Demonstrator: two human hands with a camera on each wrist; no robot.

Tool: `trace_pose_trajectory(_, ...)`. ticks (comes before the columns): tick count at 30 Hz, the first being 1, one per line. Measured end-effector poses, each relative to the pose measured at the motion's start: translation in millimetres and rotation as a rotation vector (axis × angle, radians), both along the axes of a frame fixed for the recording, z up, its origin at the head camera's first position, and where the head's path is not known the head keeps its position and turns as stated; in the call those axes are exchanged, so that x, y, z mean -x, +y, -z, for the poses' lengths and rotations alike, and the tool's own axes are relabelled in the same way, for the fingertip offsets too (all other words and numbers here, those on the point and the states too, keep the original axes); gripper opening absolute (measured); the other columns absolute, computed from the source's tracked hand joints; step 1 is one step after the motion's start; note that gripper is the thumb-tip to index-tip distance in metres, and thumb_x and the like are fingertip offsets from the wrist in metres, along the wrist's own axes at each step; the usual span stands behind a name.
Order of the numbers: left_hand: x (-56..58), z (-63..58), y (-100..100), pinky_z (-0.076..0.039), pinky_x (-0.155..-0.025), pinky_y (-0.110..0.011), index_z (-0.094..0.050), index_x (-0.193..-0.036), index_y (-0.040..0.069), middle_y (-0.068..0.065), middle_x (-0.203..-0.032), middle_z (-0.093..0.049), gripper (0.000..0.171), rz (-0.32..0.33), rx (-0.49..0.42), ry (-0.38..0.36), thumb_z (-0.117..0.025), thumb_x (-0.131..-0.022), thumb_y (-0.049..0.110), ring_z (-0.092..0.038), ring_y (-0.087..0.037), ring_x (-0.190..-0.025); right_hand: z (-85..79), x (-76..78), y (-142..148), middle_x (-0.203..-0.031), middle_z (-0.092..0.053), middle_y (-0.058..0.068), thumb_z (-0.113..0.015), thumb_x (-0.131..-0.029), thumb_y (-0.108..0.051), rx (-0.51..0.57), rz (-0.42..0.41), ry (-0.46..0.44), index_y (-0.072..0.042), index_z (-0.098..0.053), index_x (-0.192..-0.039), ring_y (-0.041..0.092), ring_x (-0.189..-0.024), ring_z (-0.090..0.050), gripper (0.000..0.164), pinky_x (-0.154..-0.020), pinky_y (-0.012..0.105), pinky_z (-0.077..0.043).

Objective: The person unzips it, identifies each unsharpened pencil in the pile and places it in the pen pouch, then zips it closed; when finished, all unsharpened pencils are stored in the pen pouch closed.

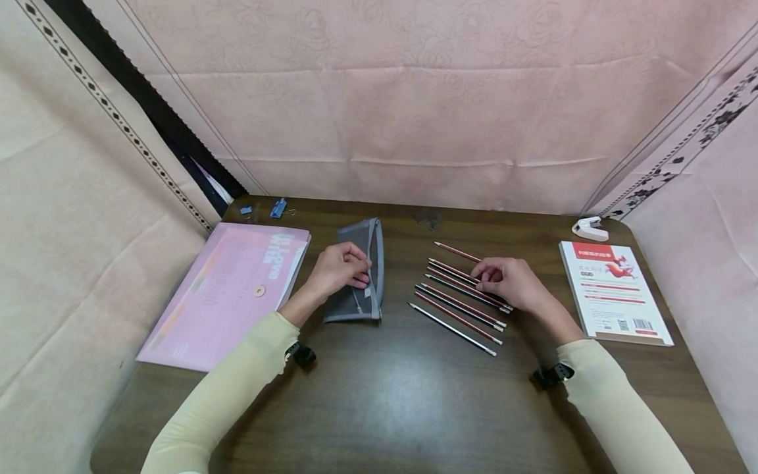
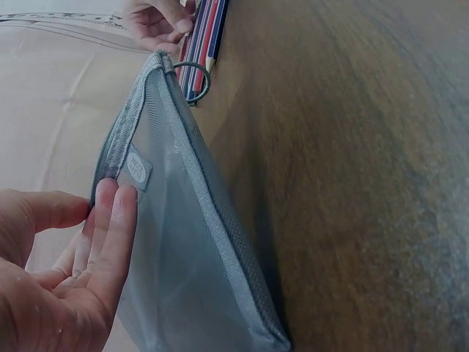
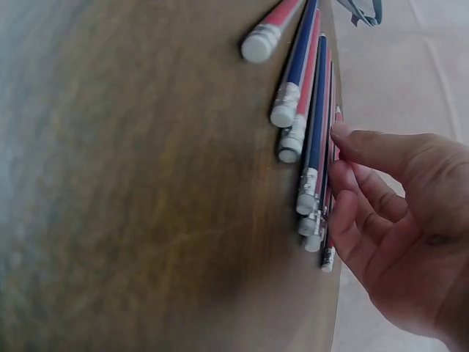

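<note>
My left hand (image 1: 342, 268) pinches the zipped edge of a grey mesh pencil case (image 1: 346, 309), with the thumb on one side and the fingers on the other. In the left wrist view, the case (image 2: 190, 271) shows a small oval label and a loop at its end. To the right, several striped pencils (image 1: 456, 316) lie in a loose row, white eraser ends toward me. My right hand (image 1: 509, 282) is over the far side of the row. Its thumb and fingertips pinch a red pencil (image 1: 453, 249), whose rear part the hand hides.
A pink folder (image 1: 237, 289) with a round button lies left of the case. Two blue binder clips (image 1: 278, 208) sit at the back left. On the right are a white book (image 1: 616, 293) and a white stapler (image 1: 589, 228). Pink cloth (image 1: 414, 118) hangs behind the table.
</note>
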State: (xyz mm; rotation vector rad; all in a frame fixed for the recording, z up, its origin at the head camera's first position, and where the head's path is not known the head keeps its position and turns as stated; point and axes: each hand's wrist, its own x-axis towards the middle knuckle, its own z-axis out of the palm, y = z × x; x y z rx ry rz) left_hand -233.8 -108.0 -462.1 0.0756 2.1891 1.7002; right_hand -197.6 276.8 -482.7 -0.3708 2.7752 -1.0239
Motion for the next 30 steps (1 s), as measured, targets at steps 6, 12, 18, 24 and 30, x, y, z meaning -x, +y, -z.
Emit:
trace_pose_trajectory(6, 0.0, 0.6, -0.8, -0.062, -0.07, -0.043, -0.061, -0.101, 0.006, -0.022, -0.099, -0.069, 0.017, -0.003, 0.004, 0.003, -0.067, -0.09, 0.016, -0.073, -0.027, -0.075, 0.8, -1.4, -2.4, -0.081, -0.064, 0.0, -0.071, -0.087, -0.014, -0.038, -0.008, 0.029, -0.021, -0.07, -0.1, 0.018, -0.072, -0.057, 0.015, -0.061, 0.025, -0.05)
trace_pose_trajectory(12, -0.2, 0.2, -1.5, -0.062, -0.07, -0.042, -0.06, -0.102, 0.005, -0.024, -0.101, -0.069, 0.017, 0.003, -0.002, 0.006, -0.067, -0.09, 0.016, -0.073, -0.028, -0.076, 1.8, -2.4, -3.3, -0.081, -0.065, -0.001, -0.071, -0.086, -0.012, -0.065, -0.004, 0.05, -0.021, -0.071, -0.101, 0.017, -0.073, -0.057, 0.017, -0.062, 0.025, -0.05)
trace_pose_trajectory(18, -0.9, -0.5, -3.3, -0.062, -0.07, -0.042, -0.061, -0.101, 0.005, -0.02, -0.096, -0.07, 0.017, -0.002, 0.012, 0.014, -0.067, -0.09, 0.016, -0.073, -0.027, -0.075, 4.8, -0.4, -4.6, -0.083, -0.066, -0.002, -0.072, -0.085, -0.012, -0.1, -0.026, 0.089, -0.022, -0.072, -0.101, 0.015, -0.073, -0.057, 0.019, -0.062, 0.025, -0.049)
trace_pose_trajectory(24, -0.6, -0.3, -5.1, -0.062, -0.07, -0.041, -0.06, -0.102, 0.005, -0.021, -0.097, -0.07, 0.017, 0.007, 0.002, 0.023, -0.067, -0.09, 0.016, -0.073, -0.026, -0.074, 4.4, -0.7, -5.7, -0.083, -0.066, -0.003, -0.073, -0.084, -0.011, -0.132, -0.014, 0.113, -0.023, -0.072, -0.101, 0.014, -0.072, -0.057, 0.021, -0.063, 0.026, -0.048)
trace_pose_trajectory(30, -0.8, -0.4, -5.7, -0.062, -0.069, -0.039, -0.06, -0.102, 0.005, -0.019, -0.096, -0.07, 0.017, 0.007, 0.004, 0.024, -0.067, -0.09, 0.016, -0.073, -0.026, -0.075, 4.0, -0.8, -7.4, -0.082, -0.068, -0.007, -0.074, -0.083, -0.013, -0.174, -0.005, 0.146, -0.025, -0.073, -0.102, 0.012, -0.071, -0.058, 0.022, -0.062, 0.026, -0.046)
